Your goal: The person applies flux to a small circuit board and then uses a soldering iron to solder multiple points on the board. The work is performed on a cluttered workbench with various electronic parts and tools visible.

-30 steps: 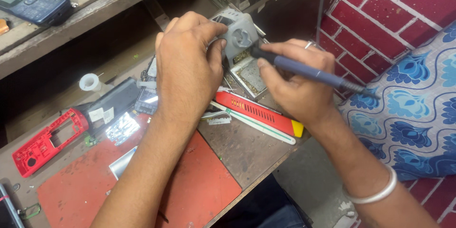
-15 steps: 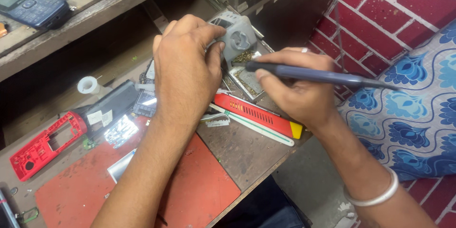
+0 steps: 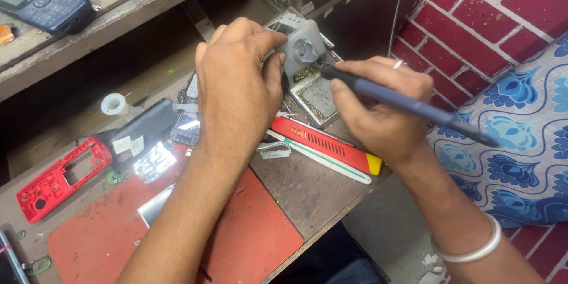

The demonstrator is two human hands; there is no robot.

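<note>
While gripped, iron (image 3: 408,103) near bench edge (image 3: 331,225).

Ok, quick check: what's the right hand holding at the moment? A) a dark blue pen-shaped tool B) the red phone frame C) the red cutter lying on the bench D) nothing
A: the right hand grips a dark blue pen-shaped tool with its front end at the grey stand, while the red cutter and red phone frame lie untouched on the bench.

Red phone frame (image 3: 59,178) at left edge. Red mat (image 3: 177,236) at lower centre. Dark blue keypad phone (image 3: 44,6) on wooden shelf (image 3: 118,15), upper left. Red cutter (image 3: 325,145) right of centre. Brick wall (image 3: 473,12), upper right. Blue floral cloth (image 3: 520,142), right edge.
</note>
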